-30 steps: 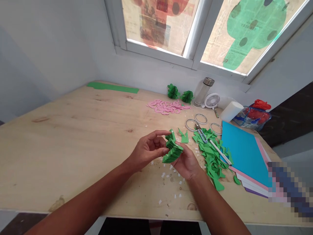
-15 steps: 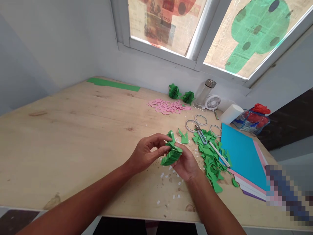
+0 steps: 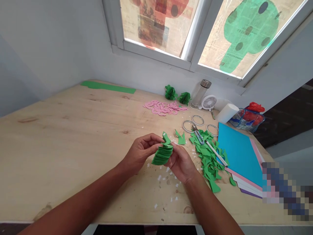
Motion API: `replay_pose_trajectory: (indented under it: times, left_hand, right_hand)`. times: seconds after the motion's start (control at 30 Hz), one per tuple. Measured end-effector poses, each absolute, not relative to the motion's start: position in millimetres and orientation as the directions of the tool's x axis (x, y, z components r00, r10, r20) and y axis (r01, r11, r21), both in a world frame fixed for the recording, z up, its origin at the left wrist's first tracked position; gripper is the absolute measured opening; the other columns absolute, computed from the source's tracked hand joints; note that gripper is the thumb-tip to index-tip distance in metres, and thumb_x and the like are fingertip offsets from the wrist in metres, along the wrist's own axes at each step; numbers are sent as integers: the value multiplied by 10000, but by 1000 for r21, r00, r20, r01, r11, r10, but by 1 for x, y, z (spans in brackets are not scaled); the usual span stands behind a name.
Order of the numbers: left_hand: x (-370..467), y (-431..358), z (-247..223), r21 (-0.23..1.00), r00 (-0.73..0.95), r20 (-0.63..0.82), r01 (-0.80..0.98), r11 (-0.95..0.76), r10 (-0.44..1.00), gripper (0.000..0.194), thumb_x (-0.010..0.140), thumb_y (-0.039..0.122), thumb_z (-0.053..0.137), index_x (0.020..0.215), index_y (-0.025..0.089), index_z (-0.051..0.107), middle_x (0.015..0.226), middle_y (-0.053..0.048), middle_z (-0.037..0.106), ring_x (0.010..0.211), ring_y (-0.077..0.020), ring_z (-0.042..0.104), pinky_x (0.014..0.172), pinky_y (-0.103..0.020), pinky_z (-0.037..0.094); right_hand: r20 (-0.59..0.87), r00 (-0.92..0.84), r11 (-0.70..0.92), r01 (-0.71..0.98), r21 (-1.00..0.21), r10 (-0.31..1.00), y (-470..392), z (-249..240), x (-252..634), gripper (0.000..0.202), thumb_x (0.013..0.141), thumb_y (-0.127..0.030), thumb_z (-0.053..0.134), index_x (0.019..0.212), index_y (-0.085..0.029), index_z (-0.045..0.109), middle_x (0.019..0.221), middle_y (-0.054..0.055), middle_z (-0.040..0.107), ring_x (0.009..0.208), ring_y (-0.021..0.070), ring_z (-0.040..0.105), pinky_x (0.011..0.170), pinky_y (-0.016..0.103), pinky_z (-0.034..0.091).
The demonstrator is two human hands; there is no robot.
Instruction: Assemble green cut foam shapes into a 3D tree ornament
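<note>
Left hand [image 3: 143, 151] has its thumb and fingers pinched narrow on the green paper stack [image 3: 162, 155]; right hand [image 3: 182, 163] grips the other side of it, so the stack sits between the two, above the table [image 3: 73, 147]; that's pale wood with knots and small white bits [image 3: 159, 178] scattered under the hands. Behind it there's a pale wall [image 3: 61, 49] and a white-framed window [image 3: 190, 62]; the far side has a green strip [image 3: 109, 86], pink cutouts [image 3: 166, 107], a bottle [image 3: 201, 93] and a little fan [image 3: 209, 102]. Both forearms cross the near edge; off to the left it's a broad stretch of wood grain, so loads of elbow room; the right side is tighter, with green scraps [image 3: 209, 163] near the right hand, snips [image 3: 197, 134] and a white pen [image 3: 216, 154] lying on them, then a blue sheet [image 3: 238, 153] beside the pile.
</note>
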State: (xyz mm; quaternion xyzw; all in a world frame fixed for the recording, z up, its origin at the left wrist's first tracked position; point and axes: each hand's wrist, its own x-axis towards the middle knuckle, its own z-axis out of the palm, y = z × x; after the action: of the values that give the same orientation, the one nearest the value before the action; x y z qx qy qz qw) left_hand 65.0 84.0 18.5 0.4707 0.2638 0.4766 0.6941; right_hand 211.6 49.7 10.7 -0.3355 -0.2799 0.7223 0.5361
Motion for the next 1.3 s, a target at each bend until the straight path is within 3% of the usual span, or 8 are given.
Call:
replay_pose_trajectory:
  times: [0.23,0.37,0.5,0.63,0.77,1.0,1.17,1.3]
  left_hand:
    - [62,86,27,803,487,-69,-491,338,870,212,586,222,799,724,146,657,697,-25,667,519,-99,543,482,-204,434]
    - [62,87,29,771,509,-84,-511,379,856,167,595,201,768,699,142,651,683,-27,652,504,-95,520,488,-213,435]
    - [61,88,22,776,552,-86,-485,403,829,188,624,241,756,760,148,664,682,-27,640,530,-110,535,511,-226,452]
    - [58,89,17,785,582,-101,-452,424,807,209,629,259,769,784,158,673,699,-33,646,544,-114,550,529,-226,459]
    - [55,89,19,781,587,-88,-460,421,805,238,617,295,791,784,160,690,734,-51,663,576,-119,562,543,-221,461]
    - [57,88,20,776,607,-85,-457,435,790,223,632,277,770,813,164,706,811,-64,675,580,-126,552,517,-226,448]
    - [58,90,14,744,598,-132,-468,478,790,185,661,239,723,833,179,697,829,-61,675,540,-110,516,495,-229,417]
    - [59,90,13,728,581,-169,-472,498,796,143,692,223,673,814,151,689,636,-33,619,516,-113,504,516,-236,433]
  right_hand:
    - [-40,34,-22,-417,-908,999,51,11,212,334,769,-466,630,639,-158,618,445,-41,498,423,70,393,454,217,282]
    - [181,295,220,-107,-970,938,48,16,216,171,782,-351,630,802,-183,649,673,-2,607,636,119,541,614,250,417]
    - [452,206,401,246,-882,868,44,21,219,177,808,-255,579,967,-219,648,958,50,655,892,181,582,764,318,451]
    - [539,80,484,343,-805,839,44,20,220,265,821,-206,542,1070,-246,626,1072,60,643,1048,207,559,865,361,443]
    - [427,127,391,236,-890,895,45,17,220,331,822,-230,540,1148,-252,594,1161,68,607,1101,217,539,879,361,446]
    - [92,3,89,-277,-957,996,48,19,215,410,724,-273,643,1130,-252,593,1098,55,620,973,192,564,762,305,482]
    - [24,8,26,-399,-917,1000,50,17,213,417,665,-221,679,1078,-248,624,940,23,638,857,157,568,681,249,450]
    - [-14,3,-12,-440,-898,1000,51,13,213,429,641,-208,720,1060,-237,636,774,-18,599,718,115,536,624,224,424]
